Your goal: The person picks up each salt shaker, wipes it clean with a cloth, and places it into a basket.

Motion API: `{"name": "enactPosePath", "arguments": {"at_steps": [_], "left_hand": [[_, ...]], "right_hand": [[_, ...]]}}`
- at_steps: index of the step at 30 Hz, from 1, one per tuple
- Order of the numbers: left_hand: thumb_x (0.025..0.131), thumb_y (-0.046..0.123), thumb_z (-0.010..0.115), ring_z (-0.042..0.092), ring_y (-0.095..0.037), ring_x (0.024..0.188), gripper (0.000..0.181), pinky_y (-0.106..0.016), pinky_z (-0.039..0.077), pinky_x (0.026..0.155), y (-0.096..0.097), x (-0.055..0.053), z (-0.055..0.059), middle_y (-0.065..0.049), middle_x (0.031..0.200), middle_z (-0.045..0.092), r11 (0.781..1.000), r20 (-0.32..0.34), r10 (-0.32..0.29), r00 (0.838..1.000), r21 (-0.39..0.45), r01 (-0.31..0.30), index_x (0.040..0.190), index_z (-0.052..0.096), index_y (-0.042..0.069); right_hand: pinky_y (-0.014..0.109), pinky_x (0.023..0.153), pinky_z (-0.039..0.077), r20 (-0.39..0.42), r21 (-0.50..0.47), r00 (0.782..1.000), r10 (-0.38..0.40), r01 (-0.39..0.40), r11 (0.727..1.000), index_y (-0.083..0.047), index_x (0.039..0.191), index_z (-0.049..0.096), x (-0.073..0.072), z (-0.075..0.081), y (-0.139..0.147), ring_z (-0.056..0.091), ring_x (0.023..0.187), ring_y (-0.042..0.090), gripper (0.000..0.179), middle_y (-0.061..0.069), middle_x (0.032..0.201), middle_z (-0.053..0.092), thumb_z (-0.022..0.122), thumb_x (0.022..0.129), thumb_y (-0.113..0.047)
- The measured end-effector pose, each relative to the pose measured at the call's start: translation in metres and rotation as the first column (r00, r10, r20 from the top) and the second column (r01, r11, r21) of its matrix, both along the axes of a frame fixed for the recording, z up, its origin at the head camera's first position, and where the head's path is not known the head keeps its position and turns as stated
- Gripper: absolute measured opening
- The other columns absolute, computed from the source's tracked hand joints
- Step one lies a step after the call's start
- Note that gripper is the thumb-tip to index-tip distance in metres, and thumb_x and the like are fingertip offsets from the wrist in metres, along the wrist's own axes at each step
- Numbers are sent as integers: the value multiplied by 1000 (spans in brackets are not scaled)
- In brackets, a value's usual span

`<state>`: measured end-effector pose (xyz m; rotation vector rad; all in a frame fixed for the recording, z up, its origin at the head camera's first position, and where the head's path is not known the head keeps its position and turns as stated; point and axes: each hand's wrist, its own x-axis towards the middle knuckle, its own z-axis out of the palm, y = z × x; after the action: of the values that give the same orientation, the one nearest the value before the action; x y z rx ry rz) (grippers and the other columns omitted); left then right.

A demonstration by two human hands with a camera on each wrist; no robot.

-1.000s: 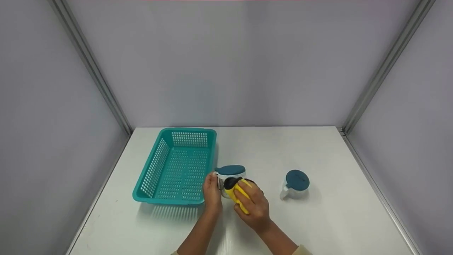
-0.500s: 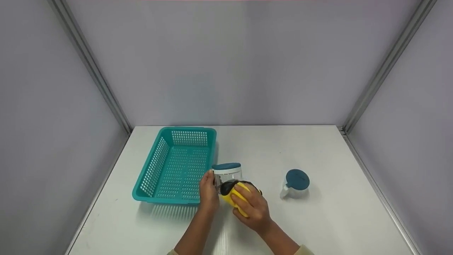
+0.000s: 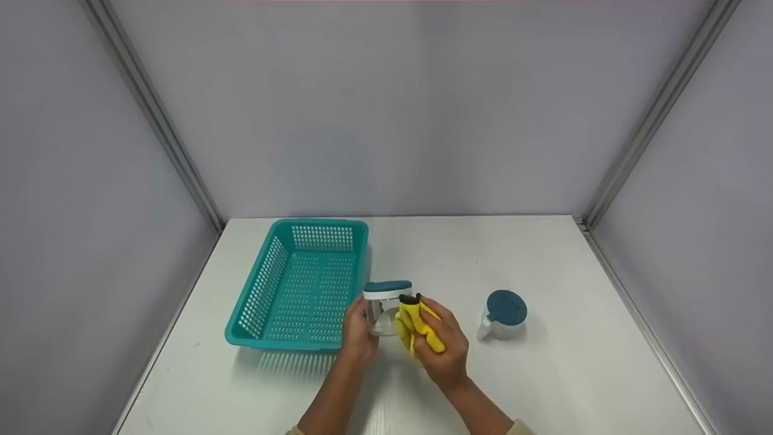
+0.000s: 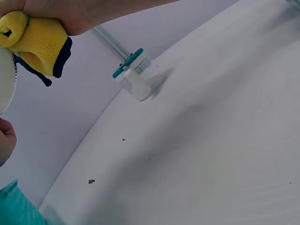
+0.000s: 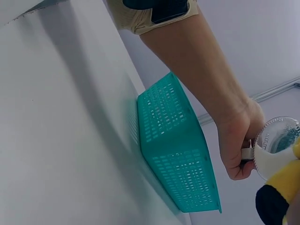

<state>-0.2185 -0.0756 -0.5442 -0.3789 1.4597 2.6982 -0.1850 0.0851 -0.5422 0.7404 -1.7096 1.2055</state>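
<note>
In the head view my left hand (image 3: 357, 332) grips a clear jar (image 3: 379, 314) with a blue lid and white collar, held up off the table. The right wrist view shows these fingers curled round the jar's white handle (image 5: 247, 153), with the round base facing that camera. My right hand (image 3: 448, 349) holds a bunched yellow cloth (image 3: 412, 326) with black edging against the jar's right side. Part of the jar is hidden behind the cloth. A second jar (image 3: 506, 309), also blue-lidded with a handle, stands upright on the table to the right.
A teal perforated basket (image 3: 288, 345) stands on the white table (image 3: 580, 374), just left of my left hand. Grey walls (image 3: 398, 121) enclose the table at the back and sides.
The jar has tilted, its lid now seen more edge-on. My right hand has turned and shifted slightly right with the cloth, baring more of the jar's clear side.
</note>
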Motion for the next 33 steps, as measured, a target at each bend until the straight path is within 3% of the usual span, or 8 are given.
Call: {"name": "enactPosePath", "arguments": {"at_steps": [4, 6, 14, 23, 30, 33], "left_hand": [[105, 18, 36, 53, -15, 120, 41, -31, 46, 103, 1, 1, -1, -4, 130, 60, 1000, 2, -2, 1000, -5, 2, 140, 49, 2], [105, 17, 35, 54, -14, 118, 41, -33, 45, 105, 2, 1, -3, -2, 127, 61, 1000, -2, 4, 1000, 3, -4, 140, 49, 1], [106, 20, 37, 56, -12, 110, 39, -32, 45, 103, 2, 1, -6, 1, 117, 63, 997, 7, 66, 998, 30, -66, 136, 51, -1], [108, 29, 34, 54, -15, 113, 43, -29, 47, 98, 2, -1, -6, -5, 123, 61, 994, 32, 108, 994, -33, -107, 135, 51, 0], [109, 30, 32, 49, -19, 121, 46, -39, 38, 110, 2, -2, -5, -10, 130, 57, 992, -2, 106, 994, -67, -106, 138, 47, -2], [109, 31, 31, 49, -20, 124, 46, -43, 36, 113, 2, -2, -5, -10, 135, 55, 993, 14, 100, 995, -69, -99, 138, 48, 1]], "right_hand": [[26, 96, 50, 67, -36, 998, 13, -10, 999, 5, 118, 66, 1, 1, 1, 64, 114, 20, 48, 25, 122, 62, 66, 70, 10], [26, 96, 50, 84, -38, 996, 4, -1, 999, 4, 119, 66, 1, 1, 1, 64, 114, 21, 49, 23, 123, 63, 66, 71, 10], [22, 96, 48, 96, -30, 991, -96, 99, 995, 7, 114, 68, -4, -7, 0, 66, 105, 32, 48, 25, 119, 64, 68, 67, 14], [18, 95, 46, 123, 5, 977, -174, 175, 985, 6, 115, 69, -9, -13, 2, 66, 105, 34, 49, 23, 120, 65, 72, 66, 15], [20, 96, 47, 147, 30, 970, -192, 190, 981, 2, 121, 67, -13, -13, 5, 66, 109, 30, 50, 17, 125, 64, 72, 72, 13], [20, 95, 47, 157, 38, 967, -203, 199, 979, 1, 122, 67, -14, -14, 6, 66, 110, 29, 50, 14, 127, 64, 71, 74, 12]]}}
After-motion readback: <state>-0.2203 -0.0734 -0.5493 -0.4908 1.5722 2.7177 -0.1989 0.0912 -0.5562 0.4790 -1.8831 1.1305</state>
